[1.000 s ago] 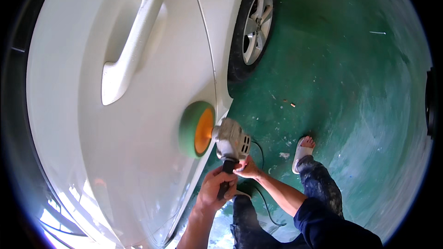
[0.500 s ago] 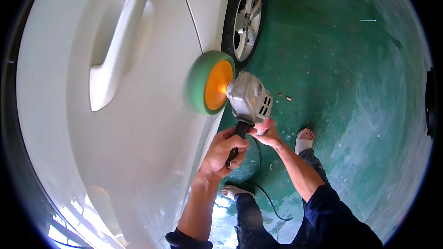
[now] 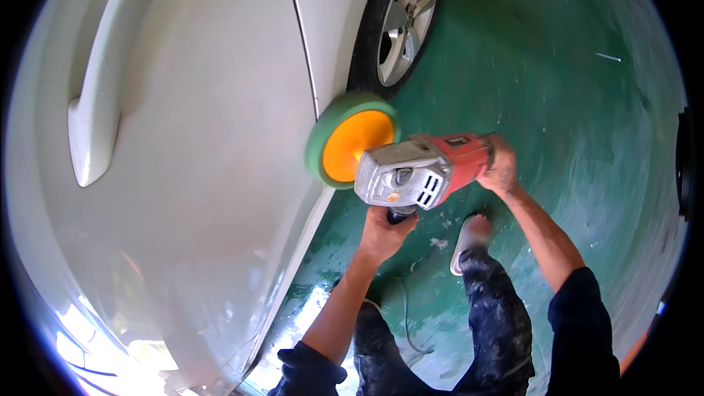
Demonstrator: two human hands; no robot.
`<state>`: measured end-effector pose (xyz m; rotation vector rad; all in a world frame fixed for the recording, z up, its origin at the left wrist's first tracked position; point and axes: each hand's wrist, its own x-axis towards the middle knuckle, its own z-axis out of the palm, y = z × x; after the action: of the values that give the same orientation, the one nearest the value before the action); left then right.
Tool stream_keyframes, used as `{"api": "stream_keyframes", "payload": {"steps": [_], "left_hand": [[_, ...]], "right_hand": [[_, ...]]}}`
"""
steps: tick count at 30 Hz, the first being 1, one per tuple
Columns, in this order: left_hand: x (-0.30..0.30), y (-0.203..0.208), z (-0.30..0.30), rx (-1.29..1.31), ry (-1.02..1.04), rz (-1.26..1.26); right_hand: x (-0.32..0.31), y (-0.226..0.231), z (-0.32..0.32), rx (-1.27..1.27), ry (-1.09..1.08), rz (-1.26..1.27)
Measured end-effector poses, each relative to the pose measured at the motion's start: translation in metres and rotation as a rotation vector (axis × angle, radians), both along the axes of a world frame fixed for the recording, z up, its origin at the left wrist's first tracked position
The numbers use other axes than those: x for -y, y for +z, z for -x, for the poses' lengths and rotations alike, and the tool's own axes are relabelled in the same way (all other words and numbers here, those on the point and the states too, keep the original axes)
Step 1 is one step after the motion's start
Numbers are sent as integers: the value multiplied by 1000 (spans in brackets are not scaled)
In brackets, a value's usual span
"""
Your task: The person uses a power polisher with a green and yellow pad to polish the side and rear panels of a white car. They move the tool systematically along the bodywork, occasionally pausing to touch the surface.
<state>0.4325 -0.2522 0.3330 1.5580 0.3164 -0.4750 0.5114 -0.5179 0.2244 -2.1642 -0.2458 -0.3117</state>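
Observation:
Both my hands hold a corded polisher point(image 3: 407, 169) with a silver head and a red body. My left hand point(image 3: 387, 233) is closed round its black side handle, just below the head. At the far end of the red body, my right hand point(image 3: 500, 165) grips the rear. The green foam pad point(image 3: 320, 148) with its orange backing disc point(image 3: 357, 143) is tilted against the lower side of a white car door point(image 3: 213, 161), near the seam and the sill. The pad's outer edge looks blurred. Most of my left fingers are hidden behind the handle.
A car wheel point(image 3: 411, 22) with a silver rim stands just beyond the pad. The white door handle point(image 3: 103, 95) juts out at upper left. A cable point(image 3: 405, 315) lies on the green floor point(image 3: 557, 147) between my sandalled feet.
The polisher has turned, so its red body now points right. The pad has shifted slightly right and down, towards the door's lower edge. My right hand has swung out to the right and up.

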Motion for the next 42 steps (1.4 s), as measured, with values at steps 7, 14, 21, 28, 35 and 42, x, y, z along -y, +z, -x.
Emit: {"api": "stream_keyframes", "payload": {"steps": [7, 14, 21, 28, 35, 42], "left_hand": [[26, 3, -44, 100, -6, 143], [21, -56, 8, 198, 56, 57], [30, -31, -12, 188, 124, 76], [40, 56, -78, 442, -42, -212], [11, 102, -38, 37, -111, -570], [-68, 116, 142, -132, 171, -612]], "right_hand": [[47, 73, -48, 227, -79, 196], [43, 65, -44, 337, 105, 276], [46, 76, -53, 372, 61, 234], [51, 90, -57, 262, -168, 135], [-26, 25, -17, -60, 5, 30], [-180, -6, 93, -254, 482, -391]]}}
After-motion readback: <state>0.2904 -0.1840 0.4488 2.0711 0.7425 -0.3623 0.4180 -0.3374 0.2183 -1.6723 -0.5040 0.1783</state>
